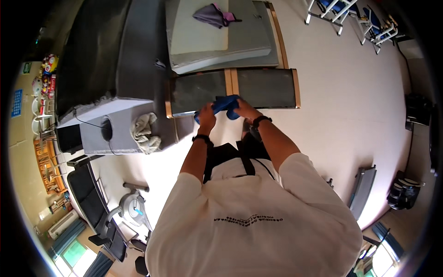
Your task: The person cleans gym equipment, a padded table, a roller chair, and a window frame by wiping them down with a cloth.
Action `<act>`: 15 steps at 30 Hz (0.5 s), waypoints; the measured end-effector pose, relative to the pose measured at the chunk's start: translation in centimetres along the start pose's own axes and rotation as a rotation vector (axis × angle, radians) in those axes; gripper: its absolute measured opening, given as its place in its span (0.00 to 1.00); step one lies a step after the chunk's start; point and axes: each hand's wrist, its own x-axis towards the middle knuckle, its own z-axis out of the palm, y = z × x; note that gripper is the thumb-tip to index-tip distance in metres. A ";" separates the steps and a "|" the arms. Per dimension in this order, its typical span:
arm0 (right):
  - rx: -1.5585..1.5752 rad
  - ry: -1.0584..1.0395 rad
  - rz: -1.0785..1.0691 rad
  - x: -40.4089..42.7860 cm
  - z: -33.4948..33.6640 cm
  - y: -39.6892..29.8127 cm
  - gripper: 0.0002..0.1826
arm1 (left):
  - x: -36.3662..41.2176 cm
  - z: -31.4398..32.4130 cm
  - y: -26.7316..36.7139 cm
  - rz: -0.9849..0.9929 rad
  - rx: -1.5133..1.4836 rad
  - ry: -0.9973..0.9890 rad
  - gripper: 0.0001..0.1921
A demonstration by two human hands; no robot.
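Note:
A dark blue cloth is held between my two hands, over the near edge of a low bench with dark padded panels and wooden strips. My left hand grips its left end, and my right hand grips the right side, where the cloth hangs in a fold. Beyond the bench, a grey-purple and pink cloth item lies on a stack of grey mats. A crumpled light patterned cloth rests on a grey padded surface to the left.
At the left stands a large dark padded block, with a black treatment-style bench and an exercise bike nearer me. White-framed equipment with blue seats is at the upper right. A flat dark panel stands at the right.

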 end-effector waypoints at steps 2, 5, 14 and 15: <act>0.010 0.008 0.193 -2.2 -1.2 -2.9 0.33 | 0.2 1.9 0.0 -0.004 -0.163 -0.022 0.21; 0.121 0.166 0.347 -6.0 -5.2 5.5 0.42 | 2.9 5.1 8.8 0.195 -0.195 -0.282 0.24; 0.087 0.184 0.649 -6.9 -8.0 4.0 0.40 | 3.5 7.2 9.6 0.145 -0.288 -0.454 0.22; 0.061 0.169 0.640 -6.6 -7.8 4.4 0.40 | 3.9 6.6 9.1 0.156 -0.255 -0.520 0.23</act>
